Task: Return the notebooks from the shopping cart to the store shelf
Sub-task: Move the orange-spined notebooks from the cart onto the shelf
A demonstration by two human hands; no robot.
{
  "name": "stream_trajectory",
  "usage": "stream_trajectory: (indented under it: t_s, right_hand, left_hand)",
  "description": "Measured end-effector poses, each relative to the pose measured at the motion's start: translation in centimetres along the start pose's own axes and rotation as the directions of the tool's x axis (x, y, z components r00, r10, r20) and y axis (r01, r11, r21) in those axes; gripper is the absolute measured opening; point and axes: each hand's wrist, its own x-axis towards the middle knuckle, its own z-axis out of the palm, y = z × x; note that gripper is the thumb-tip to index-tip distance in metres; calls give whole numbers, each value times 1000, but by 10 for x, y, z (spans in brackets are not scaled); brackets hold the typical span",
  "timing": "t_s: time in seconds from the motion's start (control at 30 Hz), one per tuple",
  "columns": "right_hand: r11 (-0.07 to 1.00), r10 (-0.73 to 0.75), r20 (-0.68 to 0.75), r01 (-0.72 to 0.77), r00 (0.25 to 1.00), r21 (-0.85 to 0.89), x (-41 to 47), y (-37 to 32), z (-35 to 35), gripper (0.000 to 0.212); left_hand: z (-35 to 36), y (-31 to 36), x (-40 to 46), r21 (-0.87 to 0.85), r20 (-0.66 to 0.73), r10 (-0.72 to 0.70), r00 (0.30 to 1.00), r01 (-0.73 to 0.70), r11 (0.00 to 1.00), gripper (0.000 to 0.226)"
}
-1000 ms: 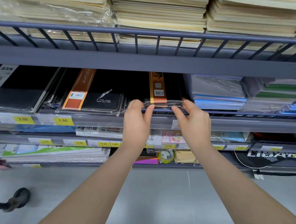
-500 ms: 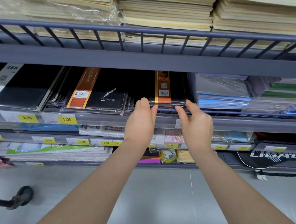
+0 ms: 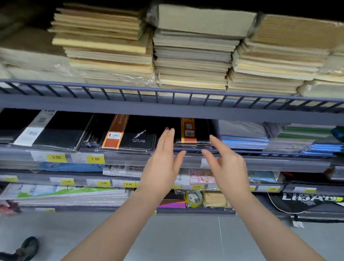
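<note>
A black notebook with an orange band (image 3: 193,132) lies on the middle shelf (image 3: 116,157) in a small stack, wrapped in clear plastic. My left hand (image 3: 163,161) hovers just left of it with straight fingers, holding nothing. My right hand (image 3: 226,161) is in front of the stack's right corner, fingers loosely spread, also holding nothing. Neither hand touches the notebook. Another black notebook with an orange band (image 3: 130,135) lies to the left. Only a cart wheel (image 3: 25,250) shows at the lower left.
Stacks of beige notebooks (image 3: 192,53) fill the top shelf behind a grey rail (image 3: 164,91). Blue and green exercise books (image 3: 247,139) lie to the right. Yellow price tags (image 3: 56,157) line the shelf edges. Lower shelves hold paper goods and tape (image 3: 194,198). Grey floor below.
Both hands have let go of the orange-banded notebook stack and drawn back from the shelf edge, fingers opening. My view has tilted upward, showing more of the top shelf.
</note>
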Motion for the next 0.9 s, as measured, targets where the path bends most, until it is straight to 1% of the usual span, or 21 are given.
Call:
stream_trajectory:
  t_s: [0.07, 0.13, 0.23, 0.33, 0.37, 0.43, 0.5, 0.57, 0.67, 0.73, 0.8, 0.9]
  right_hand:
    - [999, -49, 26, 49, 998, 15, -1, -16, 4, 49]
    - [996, -76, 62, 73, 995, 43, -2, -32, 14, 50]
    - [993, -91, 118, 81, 989, 88, -7, -51, 39, 56]
    - [990, -77, 204, 50, 976, 134, -6, -63, 65, 67]
    - [991, -65, 231, 36, 971, 129, -4, -65, 73, 70]
    - [992, -35, 253, 3, 967, 127, -1, -69, 87, 75]
    - [992, -1, 232, -29, 973, 123, 1, -71, 97, 72]
    - [992, 44, 186, -65, 982, 109, 3, -71, 102, 66]
    - [989, 100, 96, -109, 990, 96, 7, -74, 106, 60]
    - [994, 95, 40, -97, 995, 58, 10, -76, 109, 57]
    - [994, 101, 23, -102, 995, 48, 14, -79, 110, 57]
    - [995, 83, 40, -85, 996, 60, 13, -78, 111, 60]
  left_hand:
    - [-22, -9, -6, 22, -27, 39, 999, -38, 999, 60]
    - [-43, -26, -12, 89, -49, 69, 996, -65, 994, 60]
    - [-69, -60, -19, 195, -86, 67, 994, -49, 980, 64]
    - [-86, -96, -18, 222, -126, -41, 991, 68, 973, 77]
    - [-88, -106, -16, 217, -121, -87, 989, 112, 970, 81]
    - [-89, -121, -10, 144, -73, -171, 983, 180, 973, 84]
    - [-87, -127, -4, 51, -38, -198, 979, 200, 979, 79]
    - [-83, -130, 2, 2, -58, -194, 979, 194, 981, 73]
    - [-77, -129, 11, 76, -106, -164, 981, 172, 982, 69]
    - [-76, -129, 17, 104, -146, -137, 980, 153, 983, 68]
    - [-74, -132, 21, 107, -167, -117, 979, 136, 985, 67]
    - [-73, -137, 24, 42, -102, -138, 985, 143, 989, 72]
